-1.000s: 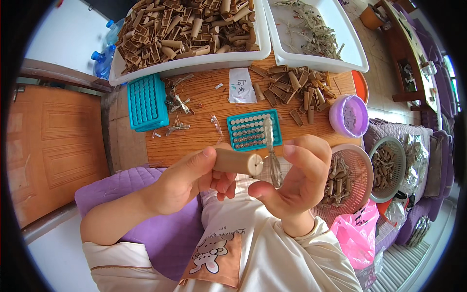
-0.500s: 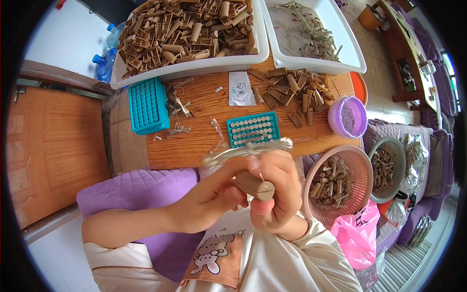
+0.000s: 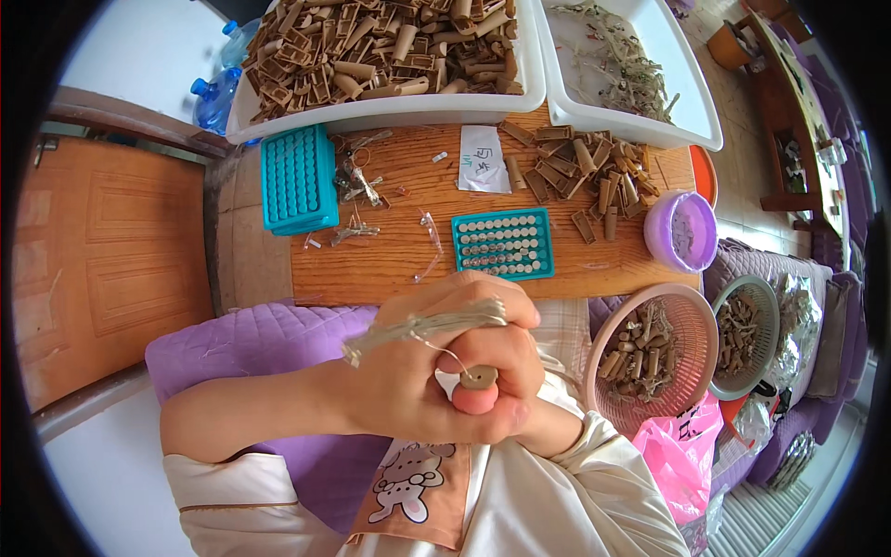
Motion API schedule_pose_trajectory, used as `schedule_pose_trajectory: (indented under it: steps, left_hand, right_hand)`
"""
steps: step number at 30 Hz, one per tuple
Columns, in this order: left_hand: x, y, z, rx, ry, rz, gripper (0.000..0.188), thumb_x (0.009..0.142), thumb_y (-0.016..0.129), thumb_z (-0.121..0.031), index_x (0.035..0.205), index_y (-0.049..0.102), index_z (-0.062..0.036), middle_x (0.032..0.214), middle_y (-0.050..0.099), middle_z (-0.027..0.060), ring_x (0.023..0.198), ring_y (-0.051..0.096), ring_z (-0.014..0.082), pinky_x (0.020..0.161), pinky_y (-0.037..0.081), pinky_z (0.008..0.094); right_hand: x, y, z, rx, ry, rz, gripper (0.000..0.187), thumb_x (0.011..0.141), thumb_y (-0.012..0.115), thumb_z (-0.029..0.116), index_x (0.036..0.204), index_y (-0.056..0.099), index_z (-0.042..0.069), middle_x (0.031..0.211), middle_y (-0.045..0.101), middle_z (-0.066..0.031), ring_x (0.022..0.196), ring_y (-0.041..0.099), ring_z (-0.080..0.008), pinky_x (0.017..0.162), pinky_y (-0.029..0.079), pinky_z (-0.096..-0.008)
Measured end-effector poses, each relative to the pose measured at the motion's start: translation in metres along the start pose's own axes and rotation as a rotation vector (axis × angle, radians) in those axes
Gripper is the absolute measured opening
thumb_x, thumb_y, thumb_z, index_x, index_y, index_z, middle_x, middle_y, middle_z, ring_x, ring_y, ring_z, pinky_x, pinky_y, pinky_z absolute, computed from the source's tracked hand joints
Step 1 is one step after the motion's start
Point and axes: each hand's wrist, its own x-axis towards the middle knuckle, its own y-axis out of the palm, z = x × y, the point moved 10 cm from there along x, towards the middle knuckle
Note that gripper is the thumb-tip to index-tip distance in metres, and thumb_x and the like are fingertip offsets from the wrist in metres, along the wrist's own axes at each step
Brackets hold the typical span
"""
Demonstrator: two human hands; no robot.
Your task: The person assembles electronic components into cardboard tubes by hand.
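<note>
Both my hands are pressed together in front of my chest. My left hand [image 3: 394, 381] wraps across from the left, and my right hand [image 3: 522, 385] closes in from the other side. Between them they squeeze a brown stopper-shaped case [image 3: 479, 377]; only its round end shows, beside a fingertip. A thin wire runs from that end up to a bundle of fine silvery string-light wire [image 3: 427, 327], which lies across the backs of the fingers. The fingers overlap, so most of the case is hidden. Just beyond the hands, a teal tray [image 3: 549, 269] holds rows of round silver button cells.
Loose brown case parts [image 3: 585, 172] are heaped on the wooden table [image 3: 399, 269]. Upturned teal trays [image 3: 299, 181] stand at left, near wire bundles [image 3: 357, 186]. White bins [image 3: 390, 113] line the back. At right are a purple bowl [image 3: 661, 243], a pink basket [image 3: 603, 399] and a grey-green basket [image 3: 772, 325].
My hands have closed tightly around the brown case, which was more exposed before and now shows only its end. The wire bundle has shifted down and left with the hands.
</note>
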Motion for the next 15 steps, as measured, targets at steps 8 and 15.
schedule_pose_trajectory:
  steps: [8, 15]
  left_hand:
    - [-0.003, -0.005, 0.005, 0.146, -0.155, 0.011, 0.053, 0.062, 0.07, -0.027, 0.102, 0.047, -0.0018, 0.091, 0.055, 0.0114, 0.081, 0.056, 0.0258, 0.069, 0.046, 0.0318]
    - [-0.012, -0.021, 0.03, -0.124, -0.295, -0.142, 0.085, 0.058, 0.076, -0.042, 0.119, 0.036, 0.0001, 0.121, 0.037, 0.0136, 0.117, 0.033, 0.0218, 0.093, 0.033, 0.033]
  right_hand:
    - [-0.007, -0.005, -0.028, 0.119, 0.141, -0.041, 0.029, 0.083, 0.053, 0.031, 0.092, 0.054, 0.004, 0.081, 0.051, -0.0061, 0.065, 0.043, -0.0181, 0.066, 0.039, -0.0289]
    - [-0.01, -0.024, -0.064, 0.885, 0.388, -0.219, 0.029, 0.083, 0.055, 0.029, 0.103, 0.049, 0.01, 0.08, 0.047, 0.0023, 0.069, 0.04, -0.0095, 0.067, 0.035, -0.0218]
